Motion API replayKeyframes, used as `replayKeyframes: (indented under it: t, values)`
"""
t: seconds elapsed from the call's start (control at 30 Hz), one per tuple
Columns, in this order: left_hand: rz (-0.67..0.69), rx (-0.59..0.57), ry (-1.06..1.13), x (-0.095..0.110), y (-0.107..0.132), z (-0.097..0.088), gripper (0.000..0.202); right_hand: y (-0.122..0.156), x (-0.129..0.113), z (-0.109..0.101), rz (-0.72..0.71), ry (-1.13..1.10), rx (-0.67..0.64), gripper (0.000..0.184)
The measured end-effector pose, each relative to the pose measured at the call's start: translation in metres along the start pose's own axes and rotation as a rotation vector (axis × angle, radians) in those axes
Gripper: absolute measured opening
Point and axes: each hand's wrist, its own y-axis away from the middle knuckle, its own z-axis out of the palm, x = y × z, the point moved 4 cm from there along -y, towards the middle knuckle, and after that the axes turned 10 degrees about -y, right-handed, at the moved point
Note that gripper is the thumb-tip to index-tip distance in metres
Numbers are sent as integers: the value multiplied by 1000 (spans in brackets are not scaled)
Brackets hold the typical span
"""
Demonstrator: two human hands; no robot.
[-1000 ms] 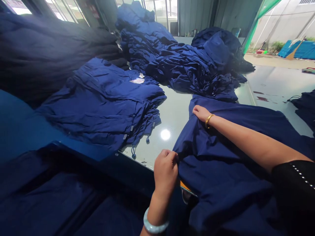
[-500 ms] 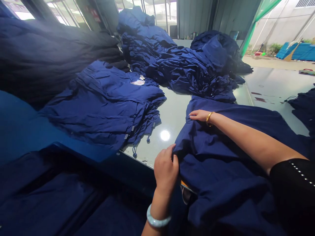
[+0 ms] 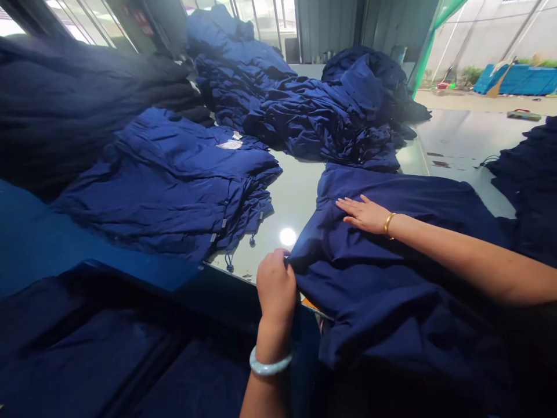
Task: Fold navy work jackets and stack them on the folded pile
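Note:
A navy blue garment [image 3: 391,261] lies spread over the right part of the table and hangs down over its front edge. My left hand [image 3: 276,284], with a pale bangle on the wrist, is closed on the garment's left corner. Farther up the cloth my right hand [image 3: 363,215] rests palm down, its fingers stretched out and a gold bracelet on the wrist. Folds hide what kind of garment it is. To the left lies a stack of flat blue garments [image 3: 174,180] with a white label [image 3: 230,143] on top and cord ends hanging at the near edge.
A large heap of crumpled blue garments [image 3: 304,104] fills the back of the table [image 3: 296,186]. Dark folded clothing [image 3: 87,98] is piled at the far left. More dark garments [image 3: 526,168] lie at the right edge. Dark blue cloth [image 3: 108,348] sits low at front left.
My right hand has slid from the garment's left edge onto its surface, and its fingers have spread flat. My left hand has drawn the corner outward to the left. The whole view has shifted slightly.

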Motion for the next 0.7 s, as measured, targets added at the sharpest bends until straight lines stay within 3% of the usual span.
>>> replayKeyframes:
  t: [0.13,0.27,0.37,0.47,0.53,0.6,0.7]
  values:
    - [-21,-50,-116,-5,-6,-7,18,2,34,9,156,26,-57,61]
    - [-26,-86,-155,-6,1,-19,21,13,32,-9,134,46,16,61]
    - [103,-15,-33,11,-2,-36,40,53,12,-17,24,35,59,65]
    - [325,-67,66,48,-29,-40,44,113,-6,-13,-89,25,46,71]
    - [475,-166,54,79,-57,-29,46,152,-7,-8,-113,55,61,69]
    - [601,-318,-11,108,-86,-4,49,181,-2,-3,-95,113,106,65]
    - [615,-558,-173,135,-116,41,55,202,15,5,-37,201,180,64]
